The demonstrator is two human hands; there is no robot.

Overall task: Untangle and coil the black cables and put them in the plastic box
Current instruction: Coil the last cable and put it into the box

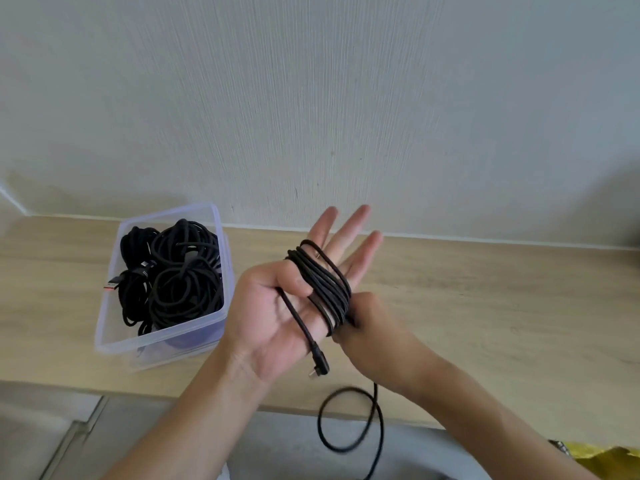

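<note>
Above the front edge of the bench (485, 306), you hold your left hand (277, 320) palm up with the four fingers straight and spread towards the wall (346, 98). The black cable (322, 278) is wound in several turns round those fingers, slanting across them from the base of the index finger down to the little-finger side. Your thumb is bent over the cable and pins one strand against the palm, so that hand's grip is closed only at the thumb. From there a short tail runs down across the palm and ends in an angled plug (317, 362) hanging just past the heel of the hand.

Your right hand (367, 327) sits against the lower end of the coil, knuckles towards you. Its fingertips are hidden behind the turns, but its grip appears closed on the cable there. Below it the loose length (346, 420) drops in a blurred loop over the grey surface (294, 445) in front of the bench.

To the left, apart from both hands, the clear plastic box (114, 337) stands on the bench near the wall. Inside it lie coiled black cables (180, 278), filling most of it, and a USB plug (111, 285) pokes over its left rim.
</note>
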